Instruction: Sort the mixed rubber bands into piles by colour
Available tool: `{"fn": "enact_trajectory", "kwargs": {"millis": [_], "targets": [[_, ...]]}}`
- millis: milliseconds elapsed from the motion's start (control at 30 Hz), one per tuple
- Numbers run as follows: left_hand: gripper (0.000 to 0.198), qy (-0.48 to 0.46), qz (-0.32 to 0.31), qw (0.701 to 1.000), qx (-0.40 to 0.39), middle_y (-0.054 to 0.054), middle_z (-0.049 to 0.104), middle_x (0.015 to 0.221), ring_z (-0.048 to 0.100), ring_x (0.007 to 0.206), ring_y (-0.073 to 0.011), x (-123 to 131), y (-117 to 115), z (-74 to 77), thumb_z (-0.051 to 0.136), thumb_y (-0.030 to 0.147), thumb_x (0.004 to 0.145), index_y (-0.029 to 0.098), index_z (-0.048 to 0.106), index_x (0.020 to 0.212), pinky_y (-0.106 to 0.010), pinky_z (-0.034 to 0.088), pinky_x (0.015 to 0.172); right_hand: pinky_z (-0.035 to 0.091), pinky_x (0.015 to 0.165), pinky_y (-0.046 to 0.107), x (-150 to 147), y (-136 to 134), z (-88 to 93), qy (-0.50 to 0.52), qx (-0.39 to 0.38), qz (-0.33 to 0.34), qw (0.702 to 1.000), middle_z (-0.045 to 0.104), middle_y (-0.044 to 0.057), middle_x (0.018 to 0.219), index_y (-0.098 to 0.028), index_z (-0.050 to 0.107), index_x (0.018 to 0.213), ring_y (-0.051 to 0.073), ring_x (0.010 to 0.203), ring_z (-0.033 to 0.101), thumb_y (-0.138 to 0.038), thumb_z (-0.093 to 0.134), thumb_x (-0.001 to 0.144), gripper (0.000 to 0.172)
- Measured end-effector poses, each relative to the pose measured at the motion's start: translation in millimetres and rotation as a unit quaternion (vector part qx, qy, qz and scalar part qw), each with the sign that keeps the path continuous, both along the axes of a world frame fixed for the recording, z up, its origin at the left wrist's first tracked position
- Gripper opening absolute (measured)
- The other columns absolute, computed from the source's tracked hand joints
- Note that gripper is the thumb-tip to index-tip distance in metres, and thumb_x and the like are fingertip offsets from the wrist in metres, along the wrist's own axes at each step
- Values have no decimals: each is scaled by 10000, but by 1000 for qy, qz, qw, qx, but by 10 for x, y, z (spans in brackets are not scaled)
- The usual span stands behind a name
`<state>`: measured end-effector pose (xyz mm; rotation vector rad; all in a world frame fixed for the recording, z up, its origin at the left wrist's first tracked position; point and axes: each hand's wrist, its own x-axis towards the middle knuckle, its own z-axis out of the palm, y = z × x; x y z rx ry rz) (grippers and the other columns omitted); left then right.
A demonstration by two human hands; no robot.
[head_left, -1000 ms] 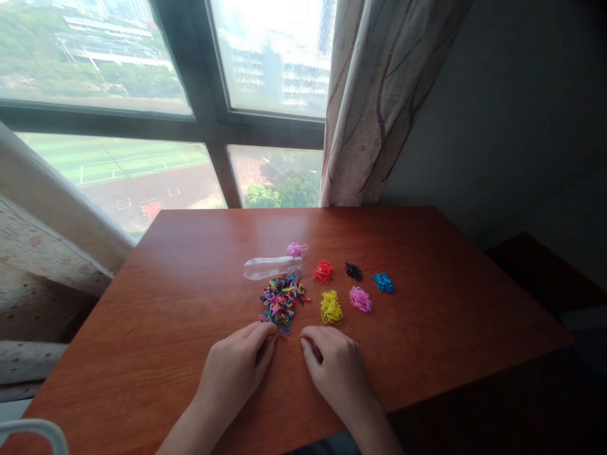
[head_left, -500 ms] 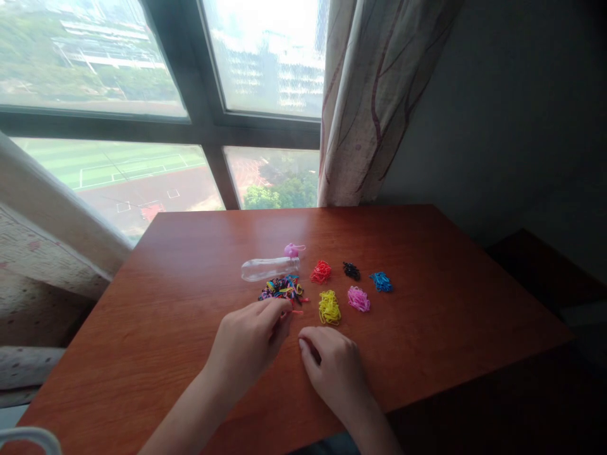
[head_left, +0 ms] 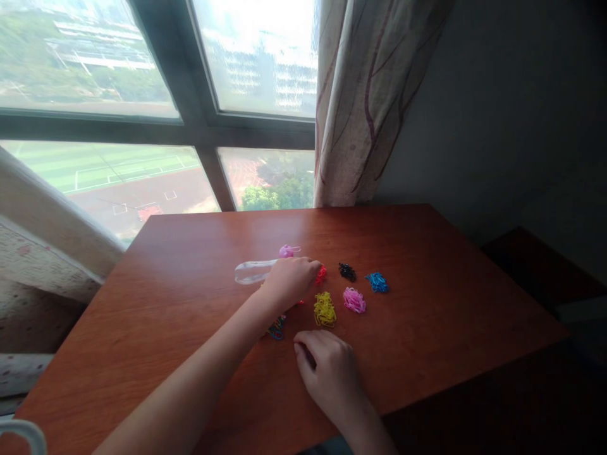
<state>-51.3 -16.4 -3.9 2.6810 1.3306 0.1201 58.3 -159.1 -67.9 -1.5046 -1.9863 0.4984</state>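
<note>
My left hand [head_left: 294, 278] reaches over the table, its closed fingertips at the pile of red rubber bands [head_left: 322, 274]. What those fingertips hold, if anything, is hidden. Under that wrist and forearm lies a mixed heap of coloured rubber bands [head_left: 276, 330], mostly covered. My right hand [head_left: 327, 363] rests on the table with curled fingers, thumb near the index finger, and nothing visible in it. Just beyond it sit yellow rubber bands [head_left: 325, 310] and pink rubber bands [head_left: 355, 300]. Black rubber bands [head_left: 347, 272] and blue rubber bands [head_left: 377, 282] lie farther right.
A clear plastic bottle [head_left: 251, 272] lies on its side behind my left hand, partly covered by it. Near its neck is a pink-purple cap-like piece [head_left: 287, 251] with a loop. The wooden table [head_left: 427, 303] meets the window and curtain [head_left: 351, 126] at the back.
My left hand has moved forward and right from the mixed heap, where a red rubber band showed at its fingertips, to the red pile. My right hand has stayed put. The view has shifted slightly.
</note>
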Motion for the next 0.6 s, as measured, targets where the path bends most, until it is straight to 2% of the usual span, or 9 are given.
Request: {"fn": "enact_trajectory", "kwargs": {"millis": [233,467,600], "targets": [[240,-8,18,1000,20,-76,712,825,662,686,-192,-120,-76,47,443,232,931,183,666,857,-284,453,628,388,693,247,6,1,-5,-1,8,3,1000,683,5,793,-233,644,887,163,752,628,-113,513,884,178],[243,-28,45,998,37,-41,716,816,664,724,-195,-517,-387,75,453,283,943,218,672,859,-255,389,562,384,683,248,1,-2,1,-5,4,-1,1000,679,1,785,-235,641,872,160,740,621,-132,502,899,175],[250,-35,44,998,7,-48,736,850,681,761,-198,-568,-471,65,464,260,934,231,709,896,-252,420,583,386,674,245,-6,1,7,-17,8,-5,1000,679,-2,782,-236,642,870,159,739,627,-139,509,899,167]]}}
